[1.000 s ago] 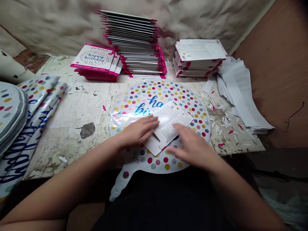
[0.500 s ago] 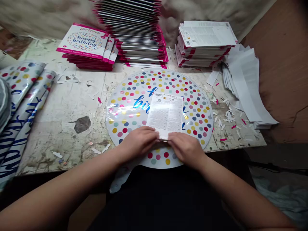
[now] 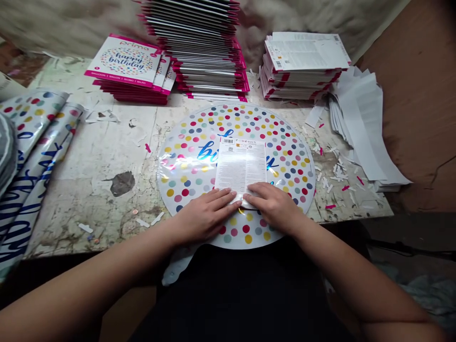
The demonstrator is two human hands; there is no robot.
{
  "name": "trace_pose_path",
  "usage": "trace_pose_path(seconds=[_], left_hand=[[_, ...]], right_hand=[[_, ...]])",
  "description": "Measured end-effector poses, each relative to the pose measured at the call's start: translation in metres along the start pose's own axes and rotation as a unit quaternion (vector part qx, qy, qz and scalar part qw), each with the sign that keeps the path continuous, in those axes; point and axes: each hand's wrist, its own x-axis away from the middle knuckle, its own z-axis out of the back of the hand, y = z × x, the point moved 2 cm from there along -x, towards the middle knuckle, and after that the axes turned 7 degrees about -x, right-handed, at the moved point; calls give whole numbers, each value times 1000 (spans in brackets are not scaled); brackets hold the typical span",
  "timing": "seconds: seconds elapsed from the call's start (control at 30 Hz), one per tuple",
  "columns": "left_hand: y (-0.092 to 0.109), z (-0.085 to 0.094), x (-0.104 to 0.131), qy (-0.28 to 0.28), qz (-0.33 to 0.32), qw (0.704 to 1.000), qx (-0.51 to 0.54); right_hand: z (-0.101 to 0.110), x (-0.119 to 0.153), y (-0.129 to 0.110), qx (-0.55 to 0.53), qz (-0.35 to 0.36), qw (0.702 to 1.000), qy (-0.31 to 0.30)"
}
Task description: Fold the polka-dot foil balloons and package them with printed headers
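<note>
A round, flat foil balloon [image 3: 188, 180] with coloured dots and blue lettering lies before me, its tail hanging over the table's front edge. On its middle rests a white printed card packet [image 3: 240, 166], text side up, with a barcode at its far left corner. My left hand [image 3: 210, 211] lies flat with fingers stretched over the packet's near edge. From the other side my right hand [image 3: 270, 204] presses its extended fingers on the same edge, the fingertips of both hands close together. A small round hole shows between them.
Behind the balloon rises a tall stack of pink-edged packets [image 3: 210, 61]. Shorter packet stacks stand at left [image 3: 124, 64] and right [image 3: 302, 57]. White paper strips [image 3: 366, 123] lie at far right, folded dotted balloons [image 3: 39, 142] at far left. Paper scraps litter the worn table [image 3: 107, 152].
Both hands have gone from gripping the packet's near edge to lying flatter on it with fingers stretched. The packet has shifted slightly left.
</note>
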Motion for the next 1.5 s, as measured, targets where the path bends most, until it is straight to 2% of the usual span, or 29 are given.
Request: trace_pose_path(seconds=[0.13,0.2,0.3,0.37,0.47,0.53,0.57,0.6,0.63,0.7,0.73,0.77,0.8,0.83,0.9,0.97,1.03,1.17,1.2,1.23,1.33,1.43,1.47,1.5], left_hand=[[8,0,-4,-45,61,997,-4],[9,0,-2,-59,62,996,1],[3,1,13,-81,56,995,12],[-1,6,26,-87,76,993,17],[1,21,37,-51,136,988,53],[9,33,35,-8,209,968,139],[15,36,31,-3,254,943,213],[20,38,26,-18,300,903,309],[25,37,20,-49,342,840,418],[34,32,7,-103,403,663,623],[36,30,1,-100,423,570,697],[36,27,-6,-73,440,492,748],[34,24,-12,-29,451,436,778],[30,21,-17,24,463,402,789],[21,17,-25,114,487,374,781],[15,13,-29,156,510,364,763],[14,12,-32,157,524,339,765],[22,13,-35,140,524,236,806],[23,13,-36,146,520,221,812],[24,14,-36,157,515,216,814],[24,16,-36,184,493,227,819],[22,16,-33,155,454,235,845],[21,15,-31,151,448,256,843],[20,15,-29,156,450,292,829]], right_hand=[[1,0,-7,18,-16,999,-34],[0,2,-12,17,-25,997,-64],[-4,12,-18,18,-28,993,-115],[-6,21,-20,19,-36,990,-132],[-5,29,-19,17,-65,991,-115],[-3,28,-20,33,-77,991,-102],[-2,25,-21,53,-79,990,-106],[0,21,-22,80,-78,987,-115],[2,16,-24,109,-74,983,-126],[9,4,-27,157,-56,977,-134],[14,-1,-30,172,-43,976,-123],[19,-7,-33,181,-27,978,-103],[23,-11,-36,187,-9,979,-79],[27,-14,-40,190,8,980,-55],[31,-16,-47,188,26,982,-13],[31,-15,-52,169,22,985,16],[29,-12,-54,148,8,988,42],[23,-7,-54,132,-8,988,76],[22,-6,-54,126,-12,989,80],[20,-5,-54,118,-14,989,83],[18,-4,-54,97,-21,991,92],[21,-6,-52,65,-35,992,103],[23,-8,-51,37,-42,993,102],[25,-10,-50,-1,-51,994,98]])
